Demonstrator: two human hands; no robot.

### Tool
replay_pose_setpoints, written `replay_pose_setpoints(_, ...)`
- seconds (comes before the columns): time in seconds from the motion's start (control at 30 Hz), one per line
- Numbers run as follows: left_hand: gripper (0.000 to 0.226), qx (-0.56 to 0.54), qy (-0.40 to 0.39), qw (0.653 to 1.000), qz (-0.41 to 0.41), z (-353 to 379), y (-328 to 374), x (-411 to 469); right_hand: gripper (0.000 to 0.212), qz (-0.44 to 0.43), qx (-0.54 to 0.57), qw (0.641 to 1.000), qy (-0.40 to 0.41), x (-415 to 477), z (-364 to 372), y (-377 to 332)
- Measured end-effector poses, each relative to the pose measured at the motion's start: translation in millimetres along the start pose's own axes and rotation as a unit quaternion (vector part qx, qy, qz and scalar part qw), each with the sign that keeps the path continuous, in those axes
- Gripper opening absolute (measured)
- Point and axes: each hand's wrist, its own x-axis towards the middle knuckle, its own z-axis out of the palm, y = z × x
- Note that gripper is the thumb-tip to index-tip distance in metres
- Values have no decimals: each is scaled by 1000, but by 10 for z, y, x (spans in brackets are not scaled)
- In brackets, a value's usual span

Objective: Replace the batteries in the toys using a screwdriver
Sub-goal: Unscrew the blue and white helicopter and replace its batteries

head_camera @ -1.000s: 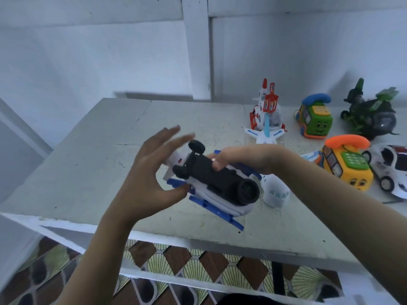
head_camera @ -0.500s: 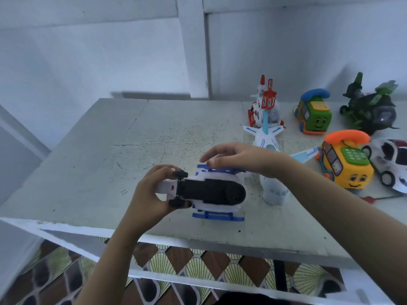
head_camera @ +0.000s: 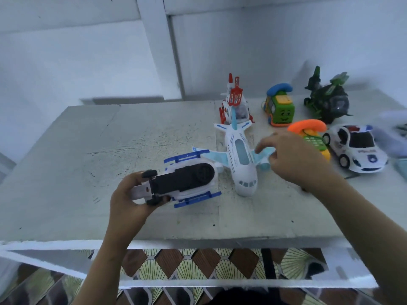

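**Toy helicopter upside down in the left hand, on a worn table**

The table has a pale grey top, scratched and spotted, and it stands against a whitish wall with a vertical white post. Under the front edge of the table, a floor of brown and yellow-green patterned tiles is visible.

The left hand grips the tail end of the toy helicopter. The toy lies upside down near the front of the table, black underside up, blue skids on both sides.

The right hand hangs over the right wing of the white toy airplane. Its fingers are loosely bent and clasp nothing visible; whether they touch the wing cannot be told.

Behind are a red and white toy aircraft, a green phone car, an orange phone car, a dark green helicopter and a white police car.
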Motion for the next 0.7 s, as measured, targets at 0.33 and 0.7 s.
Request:
replay_pose_setpoints(0.33, 46, 1, 42, 999, -28, 49, 106, -127, 29, 58, -237, 969, -41, -604, 118, 624)
replay_pose_setpoints(0.7, 47, -27, 78, 993, -82, 160, 270, -310, 11, -33, -222, 969, 100, -703, 307, 918)
